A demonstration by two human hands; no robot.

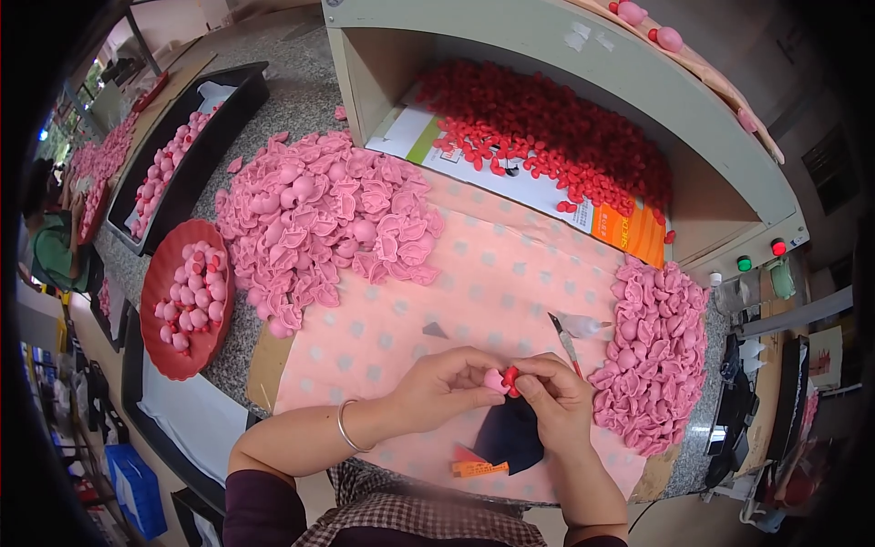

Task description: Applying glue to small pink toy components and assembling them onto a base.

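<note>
My left hand (442,383) pinches a small pink round toy part (494,381) over the pink dotted cloth (474,292). My right hand (556,397) presses a small red piece (511,376) against that pink part. Both hands meet near the table's front edge, above a dark cloth patch (510,438). A silver bangle sits on my left wrist. A big pile of pink parts (319,219) lies at the left of the cloth, and a second pink pile (652,356) lies at the right, close to my right hand.
A heap of red pieces (538,137) fills the open cabinet at the back. A red bowl (159,342) holds assembled pink parts at the left, beside a black tray (196,164) with more. A glue bottle (583,324) and a thin tool (565,342) lie nearby.
</note>
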